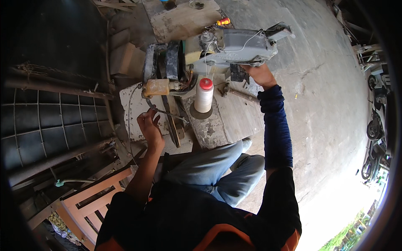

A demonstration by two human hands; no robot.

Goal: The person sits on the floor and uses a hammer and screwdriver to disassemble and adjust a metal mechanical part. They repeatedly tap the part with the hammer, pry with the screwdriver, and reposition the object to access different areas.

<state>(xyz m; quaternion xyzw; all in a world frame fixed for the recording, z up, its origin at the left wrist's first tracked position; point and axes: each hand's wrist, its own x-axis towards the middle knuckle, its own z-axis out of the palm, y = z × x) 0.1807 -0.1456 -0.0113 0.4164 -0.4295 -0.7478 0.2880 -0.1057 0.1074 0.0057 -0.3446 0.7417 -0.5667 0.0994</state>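
Note:
A grey sewing machine (243,40) lies lengthwise on the worktable, with white thread strung along it. My right hand (261,75), in a dark blue sleeve, reaches under the machine's near edge toward its right end, beside a dark metal block (238,73). Its fingertips are partly hidden there. My left hand (150,127) is loosely curled, thumb and fingers apart, just below a thin dark rod (167,113) and a yellowed box-shaped part (157,87). Between my hands stands a cone of white thread (204,98) with a red top, on a dark round base.
A hammer (240,93) lies right of the thread cone on the worn wooden tabletop (215,129). A screwdriver with a yellow-red handle (224,21) lies behind the machine. At lower left is a wooden slatted chair (90,207). Motorcycles (372,129) stand far right beyond the concrete floor.

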